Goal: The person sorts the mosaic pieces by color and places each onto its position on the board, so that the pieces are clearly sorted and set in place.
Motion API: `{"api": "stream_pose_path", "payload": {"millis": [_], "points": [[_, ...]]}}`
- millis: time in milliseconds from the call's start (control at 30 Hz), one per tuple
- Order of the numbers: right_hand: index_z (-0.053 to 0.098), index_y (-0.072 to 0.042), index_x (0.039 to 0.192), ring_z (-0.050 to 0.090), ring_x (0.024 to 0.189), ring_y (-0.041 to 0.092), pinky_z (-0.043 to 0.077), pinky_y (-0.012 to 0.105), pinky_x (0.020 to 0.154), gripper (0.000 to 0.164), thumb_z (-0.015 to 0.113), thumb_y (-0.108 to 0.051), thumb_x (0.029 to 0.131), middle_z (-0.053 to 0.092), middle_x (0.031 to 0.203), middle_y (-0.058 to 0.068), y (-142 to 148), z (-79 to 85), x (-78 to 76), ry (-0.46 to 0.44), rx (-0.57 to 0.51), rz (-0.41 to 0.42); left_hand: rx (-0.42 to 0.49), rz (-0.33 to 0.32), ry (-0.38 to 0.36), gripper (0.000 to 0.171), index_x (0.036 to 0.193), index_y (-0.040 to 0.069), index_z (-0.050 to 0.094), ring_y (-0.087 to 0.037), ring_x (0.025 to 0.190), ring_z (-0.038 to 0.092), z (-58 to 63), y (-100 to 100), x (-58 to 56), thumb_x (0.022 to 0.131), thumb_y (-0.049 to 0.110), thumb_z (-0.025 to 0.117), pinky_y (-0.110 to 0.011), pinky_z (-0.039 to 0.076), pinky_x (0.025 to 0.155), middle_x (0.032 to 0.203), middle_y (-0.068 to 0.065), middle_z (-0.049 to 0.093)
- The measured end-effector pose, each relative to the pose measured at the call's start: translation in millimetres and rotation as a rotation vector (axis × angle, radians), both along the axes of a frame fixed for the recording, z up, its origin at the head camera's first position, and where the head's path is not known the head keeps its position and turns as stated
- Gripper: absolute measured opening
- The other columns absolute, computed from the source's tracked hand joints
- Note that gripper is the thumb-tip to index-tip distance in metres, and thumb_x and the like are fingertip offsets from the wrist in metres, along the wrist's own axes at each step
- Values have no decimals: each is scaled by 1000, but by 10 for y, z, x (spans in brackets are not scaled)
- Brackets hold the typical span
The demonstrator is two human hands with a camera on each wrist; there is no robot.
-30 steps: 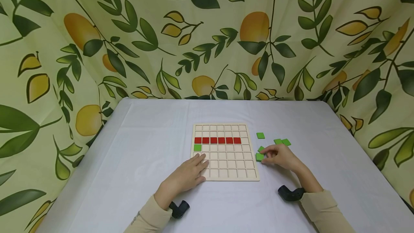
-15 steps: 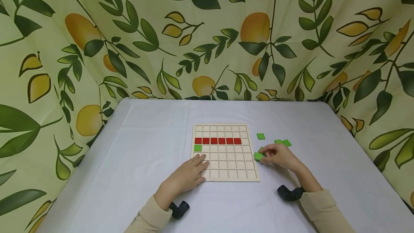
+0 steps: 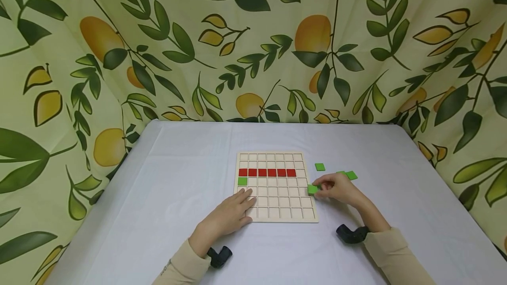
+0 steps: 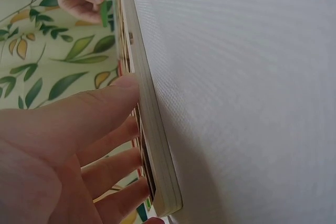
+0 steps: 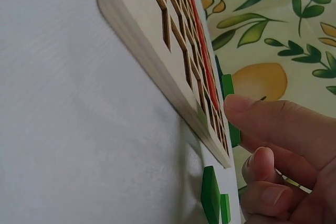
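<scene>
A pale wooden grid board (image 3: 273, 213) lies on the table with a row of several red square tiles (image 3: 262, 173) in its cells. One green tile (image 3: 242, 181) sits in the cell below that row's left end. My left hand (image 3: 227, 214) rests on the board's front left part, fingers extended over the cells and thumb at the near edge in the left wrist view. With thumb and fingertips, my right hand (image 3: 339, 189) pinches another green square tile (image 3: 312, 189) over the board's right edge. The right wrist view shows this held tile (image 5: 234, 137) raised off the board.
Right of the board, a loose green tile (image 3: 319, 167) lies on the white tablecloth (image 3: 190, 166). Another green tile (image 3: 351, 175) lies farther right, overlapping a neighbour partly hidden by my right hand. A leaf-and-fruit patterned curtain (image 3: 253, 56) hangs behind and at the sides.
My right hand has picked up the green tile beside the board and moved it left, over the board's right edge. My left hand has stayed in place.
</scene>
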State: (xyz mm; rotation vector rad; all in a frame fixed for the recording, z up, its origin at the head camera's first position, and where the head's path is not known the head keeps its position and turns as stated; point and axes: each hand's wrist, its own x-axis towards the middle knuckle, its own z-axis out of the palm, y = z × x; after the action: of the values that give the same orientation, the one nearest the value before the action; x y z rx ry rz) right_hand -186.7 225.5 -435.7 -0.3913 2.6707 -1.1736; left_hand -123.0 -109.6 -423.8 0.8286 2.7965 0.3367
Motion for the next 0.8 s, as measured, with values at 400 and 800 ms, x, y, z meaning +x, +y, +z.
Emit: {"api": "stream_pose_path", "payload": {"millis": [400, 800], "points": [[71, 4, 98, 39, 56, 2, 32, 16, 49, 28, 80, -9, 75, 47, 64, -3, -51, 28, -29, 16, 0, 16, -3, -4, 7, 51, 139, 5, 51, -34, 143, 38, 12, 8, 8, 93, 25, 62, -47, 38, 116, 153, -15, 42], [72, 3, 98, 40, 57, 3, 32, 17, 49, 28, 81, -10, 74, 48, 65, -2, -115, 41, -83, 34, -7, 19, -12, -2, 6, 51, 139, 6, 51, -33, 144, 38, 10, 6, 6, 93, 26, 62, -46, 38, 116, 153, -14, 41]]}}
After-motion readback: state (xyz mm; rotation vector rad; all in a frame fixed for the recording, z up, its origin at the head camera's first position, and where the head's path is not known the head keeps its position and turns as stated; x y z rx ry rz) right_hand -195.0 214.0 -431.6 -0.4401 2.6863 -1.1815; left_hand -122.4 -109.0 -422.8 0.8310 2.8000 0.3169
